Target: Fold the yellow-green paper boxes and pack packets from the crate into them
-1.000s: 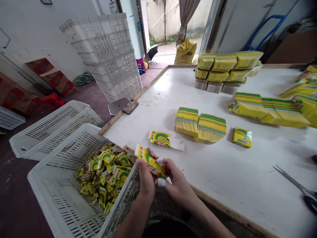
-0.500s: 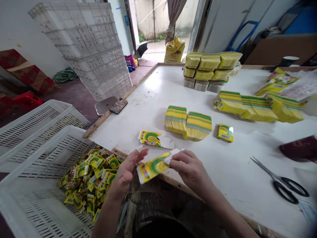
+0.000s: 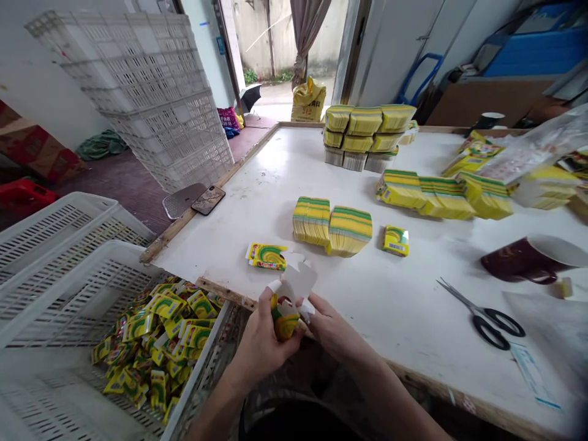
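A small yellow and green carton (image 3: 285,326) is between my hands over the table's front edge, its white inner flaps standing up. My left hand (image 3: 263,334) is wrapped round the carton's body. On its right side my right hand (image 3: 333,327) pinches the carton near the flaps; white coverings show on fingertips of both hands. Just beyond lies another carton (image 3: 267,256), flat on the table with its white end flap out. Two bundles of flat cartons (image 3: 312,220) stand behind it. A closed carton (image 3: 395,240) sits to their right.
At left, a white crate (image 3: 114,251) holds many filled cartons (image 3: 160,331). Scissors (image 3: 482,315) and a maroon mug (image 3: 523,260) lie right. Carton bundles (image 3: 422,193) and a higher stack (image 3: 367,138) stand farther back. A phone (image 3: 209,200) rests at the left edge.
My left hand has moved from open beside the carton to gripping it. The carton has gone from flat and slanting to opened up, flaps raised. The view has turned slightly right.
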Motion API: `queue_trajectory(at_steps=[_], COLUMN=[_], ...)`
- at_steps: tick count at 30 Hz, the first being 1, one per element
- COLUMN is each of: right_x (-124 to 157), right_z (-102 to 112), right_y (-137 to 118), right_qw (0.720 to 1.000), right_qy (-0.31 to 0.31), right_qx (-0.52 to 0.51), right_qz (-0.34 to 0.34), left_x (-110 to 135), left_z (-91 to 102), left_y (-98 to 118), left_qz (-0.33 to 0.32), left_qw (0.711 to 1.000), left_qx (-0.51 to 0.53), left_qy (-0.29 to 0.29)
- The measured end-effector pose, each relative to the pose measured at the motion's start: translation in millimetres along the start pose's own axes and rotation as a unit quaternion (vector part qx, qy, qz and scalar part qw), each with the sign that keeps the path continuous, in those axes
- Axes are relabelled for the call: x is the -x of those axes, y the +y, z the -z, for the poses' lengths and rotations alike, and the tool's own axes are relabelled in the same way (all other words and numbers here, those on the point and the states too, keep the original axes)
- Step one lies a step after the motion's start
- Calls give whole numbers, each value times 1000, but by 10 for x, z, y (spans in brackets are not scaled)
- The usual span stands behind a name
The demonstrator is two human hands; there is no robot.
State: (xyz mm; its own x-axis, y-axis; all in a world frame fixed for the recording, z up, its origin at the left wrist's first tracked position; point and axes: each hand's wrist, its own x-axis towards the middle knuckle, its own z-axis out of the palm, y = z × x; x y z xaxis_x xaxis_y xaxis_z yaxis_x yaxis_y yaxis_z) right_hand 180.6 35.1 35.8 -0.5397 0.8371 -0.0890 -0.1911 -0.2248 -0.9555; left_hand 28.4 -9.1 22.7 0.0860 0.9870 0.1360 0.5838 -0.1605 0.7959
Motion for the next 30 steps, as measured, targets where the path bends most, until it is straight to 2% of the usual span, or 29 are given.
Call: queue_trajectory(at_steps=[2,5,10,12,15,17,19,21,24,30], right_x=[-24,-49,11,38,20,-17,-51,-68,-70,-64], right_z=[-50,-59,-17,-18,6,62,138,209,279,364], right_y=[-10,-10,68,105,169,222,275,310,288,91], right_qw=[999,999,986,968,937,929,918,904,890,897], right_qy=[1,27,25,-2,-9,37,78,59,-11,-58], right_qx=[-34,10,157,226,298,312,332,372,417,405], right_qz=[-27,-16,52,110,180,195,202,203,186,166], left_x=[18,18,-39,-68,-96,-99,-92,-83,-78,-102], left_z=[-30,-29,-13,-50,-121,-130,-87,-9,119,258], left_y=[-13,-19,-55,-92,-140,-155,-160,-165,-181,-169], left_qz=[-14,-9,32,11,-43,-26,18,38,19,18], left_qw=[999,996,997,998,997,995,993,990,989,994], left_qx=[-37,-84,-64,-42,-63,-87,-102,-119,-135,-111], left_qy=[20,22,-32,-41,1,38,56,61,59,9])
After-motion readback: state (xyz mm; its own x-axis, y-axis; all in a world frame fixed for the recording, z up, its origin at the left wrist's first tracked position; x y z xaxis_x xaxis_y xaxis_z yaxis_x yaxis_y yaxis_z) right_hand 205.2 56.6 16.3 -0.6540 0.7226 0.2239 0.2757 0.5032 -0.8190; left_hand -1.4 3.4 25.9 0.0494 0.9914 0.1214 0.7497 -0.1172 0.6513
